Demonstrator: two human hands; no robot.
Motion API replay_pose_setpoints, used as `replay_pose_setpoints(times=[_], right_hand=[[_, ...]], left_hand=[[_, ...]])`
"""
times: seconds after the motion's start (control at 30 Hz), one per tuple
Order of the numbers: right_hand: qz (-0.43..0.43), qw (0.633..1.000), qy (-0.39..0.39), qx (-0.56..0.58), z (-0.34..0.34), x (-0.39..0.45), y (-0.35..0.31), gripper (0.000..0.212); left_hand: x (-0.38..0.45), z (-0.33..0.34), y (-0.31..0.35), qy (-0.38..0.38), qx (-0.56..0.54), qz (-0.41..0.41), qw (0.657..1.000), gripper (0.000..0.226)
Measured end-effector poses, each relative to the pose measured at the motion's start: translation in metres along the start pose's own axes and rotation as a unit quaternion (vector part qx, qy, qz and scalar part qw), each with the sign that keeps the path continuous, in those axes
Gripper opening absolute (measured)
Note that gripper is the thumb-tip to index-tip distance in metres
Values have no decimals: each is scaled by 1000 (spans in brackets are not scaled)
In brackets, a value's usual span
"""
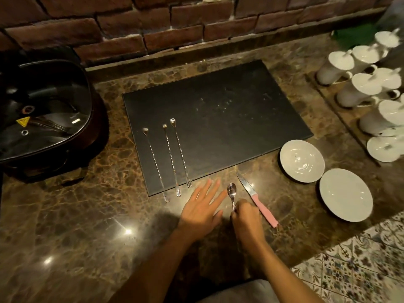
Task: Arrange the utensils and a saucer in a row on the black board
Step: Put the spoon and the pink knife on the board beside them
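A black board [229, 119] lies on the brown marble counter. Three long twisted bar spoons [172, 158] lie side by side on its left part, fork ends over the near edge. My right hand [247, 221] grips the handle of a small metal spoon [232, 192], bowl pointing away, just short of the board's near edge. My left hand [203, 208] rests flat on the counter to the left of it, fingers spread. A pink-handled knife [258, 199] lies right of the spoon. Two white saucers [302, 160] [346, 194] sit off the board's right corner.
A dark lidded electric pot [46, 110] stands at the left. Several upturned white cups [358, 84] crowd a tray at the right. A brick wall [131, 25] backs the counter. The counter's near right edge drops to a patterned tile floor [360, 263].
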State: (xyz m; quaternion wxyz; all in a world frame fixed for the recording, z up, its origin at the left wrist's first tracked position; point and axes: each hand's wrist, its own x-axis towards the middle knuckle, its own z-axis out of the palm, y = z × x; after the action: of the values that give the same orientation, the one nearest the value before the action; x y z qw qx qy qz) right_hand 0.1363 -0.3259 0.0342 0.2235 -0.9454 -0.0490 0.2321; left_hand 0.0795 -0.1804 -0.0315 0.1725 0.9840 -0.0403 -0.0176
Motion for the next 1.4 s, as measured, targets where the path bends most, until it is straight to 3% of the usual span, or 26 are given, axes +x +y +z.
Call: replay_pose_setpoints(times=[0.23,0.47,0.8,1.13,1.27,1.4], right_hand=[[-4,1000,-7,0,-20,26,3,14],[-102,994,-5,-28,-50,107,-60,6],[-158,983,-34,-92,-31,170,-145,15],[-178,979,-17,-102,-15,176,-142,7],[-155,986,-23,-53,-27,173,-130,15],[-113,993,10,27,-52,161,-87,9]], left_hand=[[1,3,-4,53,5,8,999,61],[4,1,-6,-39,44,-8,998,62],[4,-1,-4,-66,46,-17,997,60],[4,1,-2,-59,38,-17,997,64],[4,2,-2,-58,57,-15,997,67],[4,4,0,-55,58,-24,997,66]])
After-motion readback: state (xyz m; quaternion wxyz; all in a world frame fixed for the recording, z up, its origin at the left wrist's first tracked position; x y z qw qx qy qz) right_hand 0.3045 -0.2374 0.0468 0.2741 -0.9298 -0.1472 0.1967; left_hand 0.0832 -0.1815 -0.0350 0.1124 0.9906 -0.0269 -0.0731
